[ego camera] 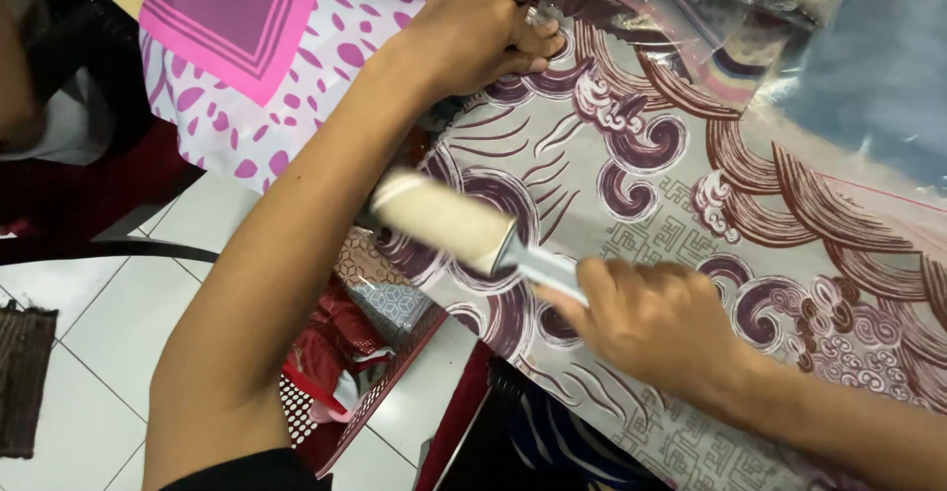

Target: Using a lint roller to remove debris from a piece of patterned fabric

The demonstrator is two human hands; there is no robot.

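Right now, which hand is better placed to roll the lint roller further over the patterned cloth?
The right hand. It already grips the lint roller by its handle, with the roll lying on the patterned cloth. The left hand is at the cloth's far edge, pressing it down.

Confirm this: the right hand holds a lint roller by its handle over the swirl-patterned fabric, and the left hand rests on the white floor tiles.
Wrong on the left hand. The head view shows it pressing down on the swirl-patterned fabric at its far edge, not on the floor tiles. The right hand does hold the lint roller by its handle over that fabric.
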